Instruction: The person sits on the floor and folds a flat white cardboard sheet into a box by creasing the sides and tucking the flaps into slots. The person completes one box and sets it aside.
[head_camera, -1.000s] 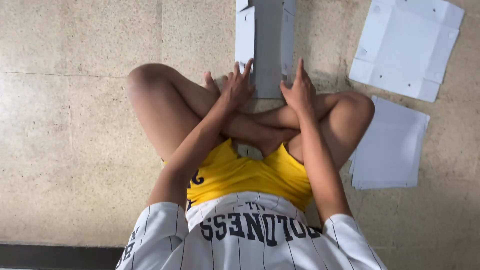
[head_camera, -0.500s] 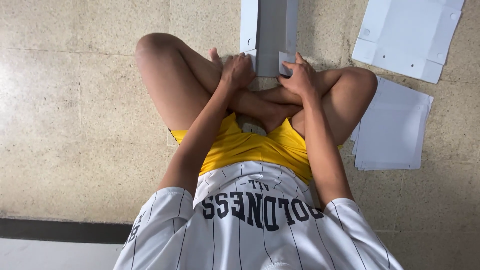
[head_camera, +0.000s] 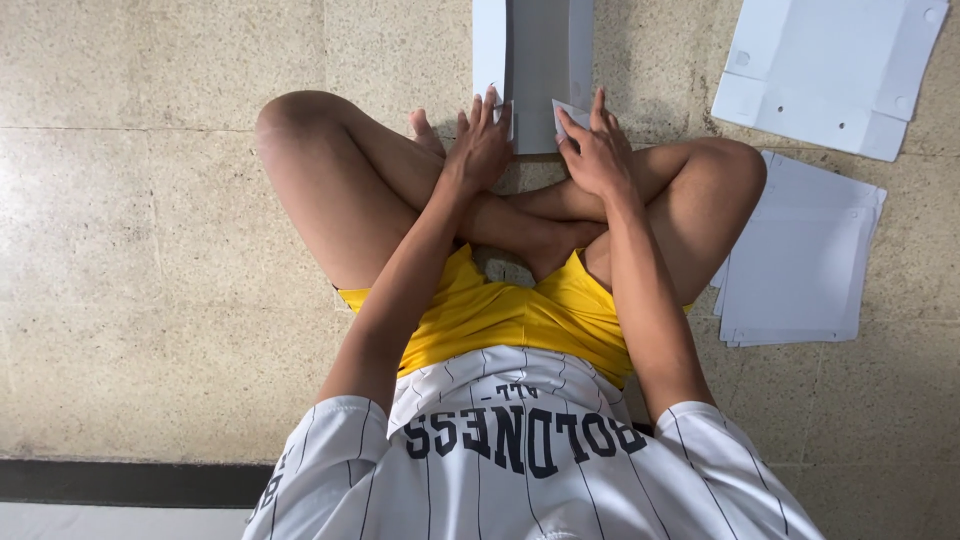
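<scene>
1. Long white flat cardboard blank with its side flaps folded up (head_camera: 535, 70) — lies on the speckled stone floor (head_camera: 150, 200) straight ahead of the seated person's crossed legs. Its long axis runs directly away from the body; the far end passes out of view at the upper edge of the picture, and the near end stops just beyond the shins.
2. Left hand (head_camera: 480, 150) — fingers spread and extended, not clenched, fingertips resting on the near-left corner of the blank beside its raised left flap (nothing is enclosed in the palm).
3. Right hand (head_camera: 598, 150) — fingers loosely curved, pinching or pressing a small white end tab (head_camera: 570, 112) at the near-right corner; whether the tab is truly gripped or only pushed cannot be told.
4. Governing relation — both hands sit at the near end, one per corner, about equally close; the rest of the blank lies forward of them.
5. Neat stack of flat white cardboard sheets (head_camera: 800, 260) — on the floor beside the right knee, untouched.
6. Single unfolded white cardboard blank with small punched holes (head_camera: 830, 70) — farther forward on the right, well apart from both hands.
</scene>
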